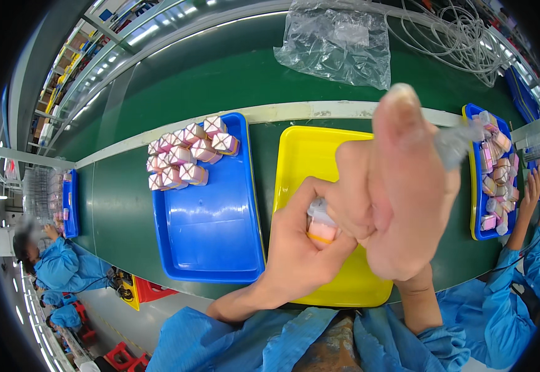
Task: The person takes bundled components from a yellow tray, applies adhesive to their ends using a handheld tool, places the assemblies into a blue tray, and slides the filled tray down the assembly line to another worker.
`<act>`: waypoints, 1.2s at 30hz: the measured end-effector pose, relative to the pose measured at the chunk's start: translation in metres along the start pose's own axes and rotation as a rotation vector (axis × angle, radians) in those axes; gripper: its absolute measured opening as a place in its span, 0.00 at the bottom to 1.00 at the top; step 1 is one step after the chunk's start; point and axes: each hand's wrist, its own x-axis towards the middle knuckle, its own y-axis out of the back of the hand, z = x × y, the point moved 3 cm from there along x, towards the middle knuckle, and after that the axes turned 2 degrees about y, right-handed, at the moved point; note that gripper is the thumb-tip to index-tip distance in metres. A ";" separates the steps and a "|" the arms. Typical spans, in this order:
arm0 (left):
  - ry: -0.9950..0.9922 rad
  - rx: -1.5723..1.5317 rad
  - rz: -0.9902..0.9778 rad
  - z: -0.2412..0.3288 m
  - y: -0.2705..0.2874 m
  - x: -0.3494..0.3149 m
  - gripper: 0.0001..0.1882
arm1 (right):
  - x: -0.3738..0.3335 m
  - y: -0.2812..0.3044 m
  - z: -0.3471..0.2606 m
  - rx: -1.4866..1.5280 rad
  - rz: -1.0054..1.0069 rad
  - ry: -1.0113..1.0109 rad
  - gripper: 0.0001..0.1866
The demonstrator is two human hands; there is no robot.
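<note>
My left hand (298, 260) is closed around a small pink-and-white box (321, 229) with an orange band near its lower end, over the yellow tray (301, 146). A cloudy clear patch covers the box's top. My right hand (400, 198) is large and close to the camera, fingers curled and thumb pointing up, its fingers beside the box top. A crumpled piece of clear plastic (459, 144) sticks out on its right side, seemingly gripped in it. To the left, a blue tray (211, 242) bears several similar boxes (183, 152) at its far end.
Another blue tray (476, 232) on the right holds many pink packs. A clear plastic bag (338, 46) and coiled cables (462, 43) lie on the green surface beyond the pale rail (307, 110). Co-workers in blue sleeves sit at the left (75, 263) and right (499, 297).
</note>
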 end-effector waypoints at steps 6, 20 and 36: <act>0.253 -0.215 0.091 -0.014 0.037 0.001 0.12 | 0.005 0.016 0.021 1.086 -0.306 0.056 0.25; 0.154 -0.542 0.018 -0.007 0.078 -0.004 0.12 | -0.005 -0.010 0.024 -0.932 -0.846 0.586 0.39; -0.295 0.120 -0.106 0.017 0.106 -0.011 0.45 | -0.001 -0.003 0.019 -0.778 -0.793 0.739 0.37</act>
